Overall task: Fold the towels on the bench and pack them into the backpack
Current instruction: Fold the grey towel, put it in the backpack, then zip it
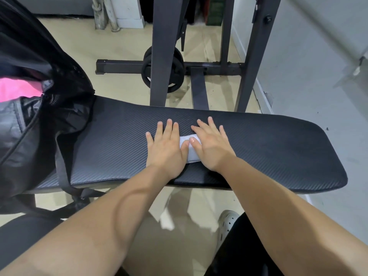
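Observation:
A small folded white towel [191, 154] lies on the black padded bench [258, 148], mostly hidden under my hands. My left hand [166, 148] presses flat on its left part with straight fingers. My right hand [211, 146] lies flat on its right part, fingers spread. The two thumbs meet over the towel's middle. A black backpack [39, 108] stands open at the bench's left end, with something pink [18, 90] showing inside it.
Behind the bench stand the dark steel uprights of a rack [159, 56] with a black weight plate [159, 70] on the floor. A grey wall runs along the right. My foot in a white clog [229, 222] is on the beige floor below the bench.

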`<action>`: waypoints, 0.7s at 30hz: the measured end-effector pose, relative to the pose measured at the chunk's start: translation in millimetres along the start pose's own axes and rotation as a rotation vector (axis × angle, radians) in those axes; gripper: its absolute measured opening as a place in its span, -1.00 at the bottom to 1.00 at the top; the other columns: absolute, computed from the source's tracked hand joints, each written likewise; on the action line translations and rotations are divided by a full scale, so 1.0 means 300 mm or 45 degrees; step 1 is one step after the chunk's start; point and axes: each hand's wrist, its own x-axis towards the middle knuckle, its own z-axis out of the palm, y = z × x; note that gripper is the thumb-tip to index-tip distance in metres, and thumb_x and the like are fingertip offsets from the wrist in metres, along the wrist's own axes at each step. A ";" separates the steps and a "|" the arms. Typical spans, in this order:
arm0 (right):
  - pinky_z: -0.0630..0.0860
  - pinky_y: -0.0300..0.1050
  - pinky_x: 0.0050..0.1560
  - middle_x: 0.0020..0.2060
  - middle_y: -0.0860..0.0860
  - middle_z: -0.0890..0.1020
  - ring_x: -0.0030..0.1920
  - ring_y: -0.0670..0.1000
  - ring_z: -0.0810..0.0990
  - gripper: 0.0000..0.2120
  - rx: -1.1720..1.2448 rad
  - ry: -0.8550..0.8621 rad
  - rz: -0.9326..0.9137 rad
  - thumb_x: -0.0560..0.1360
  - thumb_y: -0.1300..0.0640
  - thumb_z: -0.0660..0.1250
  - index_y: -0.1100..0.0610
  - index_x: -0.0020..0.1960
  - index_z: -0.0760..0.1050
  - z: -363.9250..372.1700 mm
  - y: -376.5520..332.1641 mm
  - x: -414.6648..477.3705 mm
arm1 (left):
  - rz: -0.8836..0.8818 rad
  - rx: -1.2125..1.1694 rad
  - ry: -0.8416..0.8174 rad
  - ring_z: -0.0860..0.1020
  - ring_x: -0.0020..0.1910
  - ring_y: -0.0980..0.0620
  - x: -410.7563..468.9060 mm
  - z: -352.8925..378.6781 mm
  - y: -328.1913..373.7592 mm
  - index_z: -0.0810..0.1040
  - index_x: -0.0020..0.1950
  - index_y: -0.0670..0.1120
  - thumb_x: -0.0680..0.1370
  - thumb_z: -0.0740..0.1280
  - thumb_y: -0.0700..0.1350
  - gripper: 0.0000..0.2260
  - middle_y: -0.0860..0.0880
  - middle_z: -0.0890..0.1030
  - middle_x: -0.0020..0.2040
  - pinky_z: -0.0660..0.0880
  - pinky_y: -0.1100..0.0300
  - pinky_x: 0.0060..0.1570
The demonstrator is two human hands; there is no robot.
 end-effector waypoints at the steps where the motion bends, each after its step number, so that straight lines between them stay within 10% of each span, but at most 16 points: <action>1: -0.23 0.11 0.60 0.62 -0.07 0.11 0.63 -0.01 -0.20 -0.46 0.035 -0.009 -0.010 0.69 -0.16 -0.01 0.02 0.61 0.19 -0.001 -0.002 -0.015 | 0.009 -0.031 -0.016 -0.13 0.63 -0.12 -0.010 -0.004 -0.005 -0.01 0.64 -0.08 0.67 -0.08 0.18 -0.40 -0.04 -0.06 0.66 -0.08 -0.24 0.55; 10: 0.26 -0.01 0.45 0.40 0.01 0.44 0.46 0.07 0.30 -0.33 0.035 -0.100 -0.038 0.57 -0.26 0.28 0.05 0.56 0.28 -0.035 -0.062 -0.105 | 0.155 -0.101 -0.026 0.05 0.61 -0.11 -0.152 -0.023 -0.108 0.19 0.59 -0.11 0.67 0.06 0.21 -0.41 -0.03 0.28 0.56 -0.02 -0.22 0.54; 15: 0.42 -0.05 0.25 0.22 -0.04 0.52 0.29 0.03 0.44 -0.34 -0.109 -0.150 -0.039 0.46 -0.29 0.40 -0.04 0.47 0.41 -0.083 -0.158 -0.091 | 0.211 -0.126 -0.011 0.43 0.34 -0.12 -0.166 -0.071 -0.178 0.34 0.52 -0.09 0.59 0.27 0.25 -0.38 -0.06 0.51 0.36 0.33 0.00 0.32; 21: 0.46 -0.07 -0.11 -0.09 -0.14 0.51 -0.06 -0.04 0.49 -0.62 -0.122 -0.283 -0.173 0.32 -0.23 0.49 -0.11 0.02 0.47 -0.114 -0.304 -0.061 | 0.158 -0.335 -0.080 0.54 0.03 0.00 -0.193 -0.223 -0.272 0.60 0.19 0.03 0.44 0.48 0.16 -0.62 0.05 0.51 0.05 0.48 0.06 0.04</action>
